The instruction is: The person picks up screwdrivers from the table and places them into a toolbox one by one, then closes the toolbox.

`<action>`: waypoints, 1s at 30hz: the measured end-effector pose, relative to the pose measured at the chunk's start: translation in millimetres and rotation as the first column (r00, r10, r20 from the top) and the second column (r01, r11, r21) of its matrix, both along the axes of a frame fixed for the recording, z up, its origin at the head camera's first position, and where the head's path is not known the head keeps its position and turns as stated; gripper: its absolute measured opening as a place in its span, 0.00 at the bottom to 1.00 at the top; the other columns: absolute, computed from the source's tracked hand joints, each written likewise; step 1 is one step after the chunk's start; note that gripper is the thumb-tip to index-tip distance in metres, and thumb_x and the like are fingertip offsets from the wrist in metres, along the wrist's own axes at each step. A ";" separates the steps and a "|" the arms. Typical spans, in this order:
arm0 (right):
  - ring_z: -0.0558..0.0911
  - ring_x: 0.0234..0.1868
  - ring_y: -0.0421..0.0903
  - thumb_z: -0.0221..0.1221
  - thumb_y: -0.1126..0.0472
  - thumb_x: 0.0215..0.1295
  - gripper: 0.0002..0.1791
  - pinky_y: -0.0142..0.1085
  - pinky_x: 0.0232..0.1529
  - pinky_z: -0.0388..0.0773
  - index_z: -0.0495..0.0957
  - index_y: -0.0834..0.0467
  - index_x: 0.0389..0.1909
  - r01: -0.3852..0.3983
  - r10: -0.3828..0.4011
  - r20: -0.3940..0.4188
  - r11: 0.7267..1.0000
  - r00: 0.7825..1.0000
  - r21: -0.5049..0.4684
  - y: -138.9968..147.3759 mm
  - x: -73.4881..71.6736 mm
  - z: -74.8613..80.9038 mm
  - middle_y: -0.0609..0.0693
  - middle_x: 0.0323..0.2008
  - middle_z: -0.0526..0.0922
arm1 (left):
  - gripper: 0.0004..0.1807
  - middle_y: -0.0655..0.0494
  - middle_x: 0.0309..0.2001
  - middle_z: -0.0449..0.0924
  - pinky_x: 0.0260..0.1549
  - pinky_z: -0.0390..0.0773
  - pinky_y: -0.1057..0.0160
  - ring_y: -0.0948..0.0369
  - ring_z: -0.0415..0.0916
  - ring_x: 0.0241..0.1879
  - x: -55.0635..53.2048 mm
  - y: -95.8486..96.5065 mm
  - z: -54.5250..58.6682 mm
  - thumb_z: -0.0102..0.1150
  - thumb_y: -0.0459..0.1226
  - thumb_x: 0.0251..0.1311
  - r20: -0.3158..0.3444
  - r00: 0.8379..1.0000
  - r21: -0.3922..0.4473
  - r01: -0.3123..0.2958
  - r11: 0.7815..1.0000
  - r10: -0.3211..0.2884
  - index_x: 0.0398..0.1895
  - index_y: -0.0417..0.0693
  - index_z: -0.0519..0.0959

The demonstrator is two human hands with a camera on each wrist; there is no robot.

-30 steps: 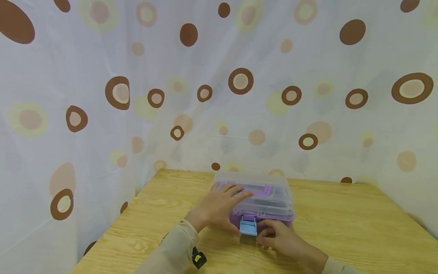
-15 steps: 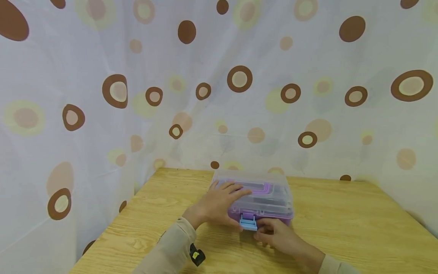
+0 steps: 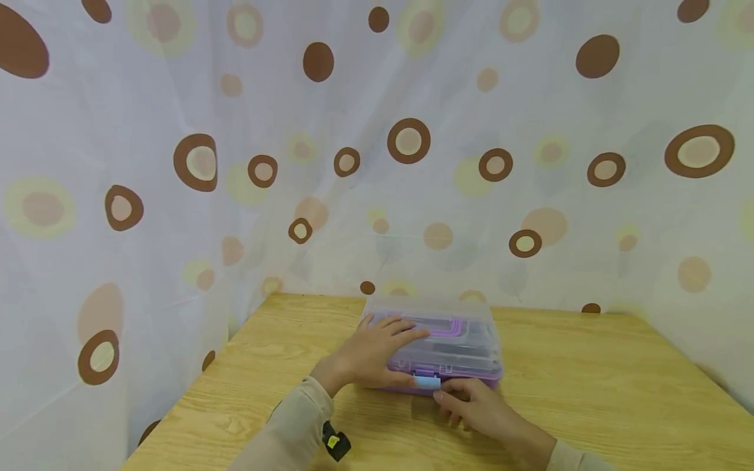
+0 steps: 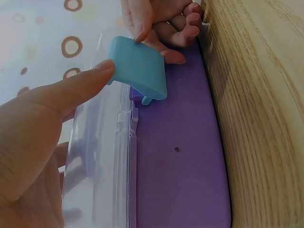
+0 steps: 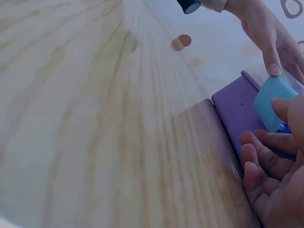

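A toolbox with a clear lid [image 3: 471,350] and a purple base [image 4: 180,156] lies on the table, its lid down. From its front a light blue latch [image 4: 137,64] sticks out at a tilt. My left hand [image 3: 371,353] is spread over the left of the lid, fingers straight, with the thumb tip touching one end of the latch. At the other end my right hand [image 3: 485,409] pinches the latch between thumb and index finger, the other fingers loosely curled. A purple handle [image 3: 456,327] shows on the lid, partly covered by my left fingers.
Wooden table [image 3: 589,379] surrounds the box. Behind and to the left hangs a white curtain [image 3: 353,98] with brown and beige dots. A small black device with a yellow mark [image 3: 336,441] sits under the left wrist.
The latch has swung upward, its lower edge rising, and less of its face shows in the head view. My right fingertips have shifted slightly left with it. The left hand stays on the lid.
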State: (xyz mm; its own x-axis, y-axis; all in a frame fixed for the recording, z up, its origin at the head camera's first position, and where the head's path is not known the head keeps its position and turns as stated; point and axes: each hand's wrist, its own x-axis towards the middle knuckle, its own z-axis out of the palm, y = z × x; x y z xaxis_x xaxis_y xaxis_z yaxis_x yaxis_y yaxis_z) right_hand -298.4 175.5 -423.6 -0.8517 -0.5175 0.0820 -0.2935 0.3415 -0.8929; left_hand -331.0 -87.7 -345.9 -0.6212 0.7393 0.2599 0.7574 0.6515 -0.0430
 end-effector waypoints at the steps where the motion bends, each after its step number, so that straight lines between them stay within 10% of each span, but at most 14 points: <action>1: 0.83 0.33 0.50 0.55 0.54 0.80 0.20 0.33 0.27 0.79 0.81 0.69 0.53 -0.001 0.001 0.001 1.000 1.000 -0.002 -0.4 0.0 -0.2 0.52 0.35 0.85 | 0.46 0.56 0.77 0.63 0.69 0.50 0.29 0.50 0.56 0.76 -0.3 0.1 -0.7 0.62 0.65 0.63 0.000 1.000 0.004 -0.005 1.000 0.005 0.82 0.65 0.59; 30: 0.78 0.32 0.46 0.50 0.50 0.83 0.24 0.30 0.28 0.76 0.83 0.67 0.41 0.025 -0.023 0.055 0.999 0.998 -0.037 -12.8 5.2 9.0 0.51 0.33 0.83 | 0.32 0.61 0.69 0.74 0.68 0.56 0.30 0.52 0.66 0.71 -0.9 9.4 -8.6 0.64 0.56 0.68 -0.058 0.995 0.128 -0.072 0.989 0.080 0.75 0.70 0.71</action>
